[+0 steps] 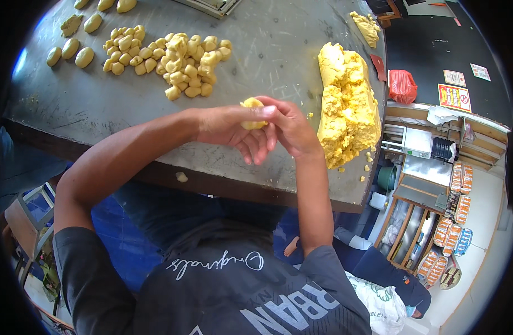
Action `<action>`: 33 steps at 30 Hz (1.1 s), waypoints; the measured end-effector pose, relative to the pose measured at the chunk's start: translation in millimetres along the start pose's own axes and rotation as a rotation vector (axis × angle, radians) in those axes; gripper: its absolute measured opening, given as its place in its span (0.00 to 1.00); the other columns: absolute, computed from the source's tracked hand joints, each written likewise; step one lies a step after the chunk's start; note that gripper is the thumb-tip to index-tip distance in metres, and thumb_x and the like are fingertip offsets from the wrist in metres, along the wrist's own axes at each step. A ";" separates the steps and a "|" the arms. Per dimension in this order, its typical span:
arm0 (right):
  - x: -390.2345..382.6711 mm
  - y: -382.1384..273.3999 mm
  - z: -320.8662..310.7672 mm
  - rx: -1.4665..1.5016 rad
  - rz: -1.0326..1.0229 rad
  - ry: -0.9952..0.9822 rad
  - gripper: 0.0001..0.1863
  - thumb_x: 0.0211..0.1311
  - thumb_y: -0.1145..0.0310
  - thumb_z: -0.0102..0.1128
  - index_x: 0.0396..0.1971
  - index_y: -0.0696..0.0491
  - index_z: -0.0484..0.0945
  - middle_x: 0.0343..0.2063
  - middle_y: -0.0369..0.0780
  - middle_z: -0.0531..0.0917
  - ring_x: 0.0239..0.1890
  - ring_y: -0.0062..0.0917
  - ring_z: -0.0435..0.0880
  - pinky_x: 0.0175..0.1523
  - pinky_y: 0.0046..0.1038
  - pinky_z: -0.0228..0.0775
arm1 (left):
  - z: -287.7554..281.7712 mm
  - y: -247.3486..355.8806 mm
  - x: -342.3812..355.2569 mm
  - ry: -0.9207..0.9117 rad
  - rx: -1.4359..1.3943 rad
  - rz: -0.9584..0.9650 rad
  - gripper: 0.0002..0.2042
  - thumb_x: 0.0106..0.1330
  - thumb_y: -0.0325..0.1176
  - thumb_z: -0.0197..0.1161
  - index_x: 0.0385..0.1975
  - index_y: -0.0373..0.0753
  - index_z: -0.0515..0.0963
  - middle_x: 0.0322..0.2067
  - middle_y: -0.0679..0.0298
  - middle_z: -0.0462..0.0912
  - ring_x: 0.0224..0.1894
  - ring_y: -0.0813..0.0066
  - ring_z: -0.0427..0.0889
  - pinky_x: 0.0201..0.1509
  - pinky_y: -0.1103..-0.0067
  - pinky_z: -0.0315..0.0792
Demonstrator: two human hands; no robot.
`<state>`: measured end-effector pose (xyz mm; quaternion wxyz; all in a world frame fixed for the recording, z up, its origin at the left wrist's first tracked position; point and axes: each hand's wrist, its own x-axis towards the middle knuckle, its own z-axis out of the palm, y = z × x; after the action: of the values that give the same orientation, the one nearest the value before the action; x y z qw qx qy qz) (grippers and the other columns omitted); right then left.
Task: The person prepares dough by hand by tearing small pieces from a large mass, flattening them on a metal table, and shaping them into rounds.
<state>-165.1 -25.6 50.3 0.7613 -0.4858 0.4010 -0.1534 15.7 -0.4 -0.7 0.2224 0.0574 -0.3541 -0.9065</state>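
Note:
Over the near edge of the metal table (pixel 270 61), both hands meet around a small piece of pale yellow dough (pixel 252 123). My left hand (pixel 226 127) cradles it, thumb stretched across its top. From the right, my right hand (pixel 294 127) closes its thumb and fingers at the dough's edge; part of the piece is hidden behind the fingers. Beyond my left wrist lies a heap of small dough balls (pixel 181 61), some stuck together. A big, crumbly, bright yellow block (pixel 350 109) sits right of my right hand, with crumbs around its base.
Larger oval dough pieces (pixel 84 57) lie at the far left. A metal frame (pixel 214 6) rests at the far edge, a smaller yellow lump (pixel 366 29) at the far right. Past the table's right side are a red plastic bag (pixel 402 86) and a person in dark clothes (pixel 374 265).

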 end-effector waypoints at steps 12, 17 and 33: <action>-28.9 -9.9 16.9 -0.181 -0.276 0.149 0.21 0.57 0.71 0.65 0.50 0.61 0.73 0.35 0.37 0.83 0.35 0.14 0.78 0.35 0.18 0.73 | 9.2 -3.5 1.9 0.076 0.611 0.059 0.23 0.48 0.42 0.76 0.33 0.37 0.69 0.21 0.71 0.68 0.21 0.82 0.67 0.26 0.82 0.65; -32.0 -8.4 15.6 -0.400 -0.207 0.157 0.24 0.56 0.70 0.66 0.52 0.62 0.72 0.36 0.37 0.82 0.41 0.15 0.76 0.47 0.21 0.69 | 17.9 -12.2 7.3 0.327 0.785 0.320 0.14 0.53 0.34 0.71 0.23 0.33 0.72 0.19 0.66 0.75 0.22 0.79 0.70 0.28 0.76 0.67; -28.6 14.2 17.0 -0.121 -0.020 0.128 0.29 0.54 0.73 0.64 0.58 0.59 0.67 0.47 0.36 0.77 0.49 0.16 0.74 0.54 0.22 0.66 | 15.6 -22.2 5.1 0.476 0.918 0.351 0.14 0.50 0.28 0.66 0.37 0.34 0.77 0.30 0.52 0.82 0.34 0.57 0.83 0.37 0.71 0.74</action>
<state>-172.4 9.5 54.8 0.7017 -0.5242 0.4526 -0.1674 -0.9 21.4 -3.6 0.3964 0.2923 -0.6577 -0.5699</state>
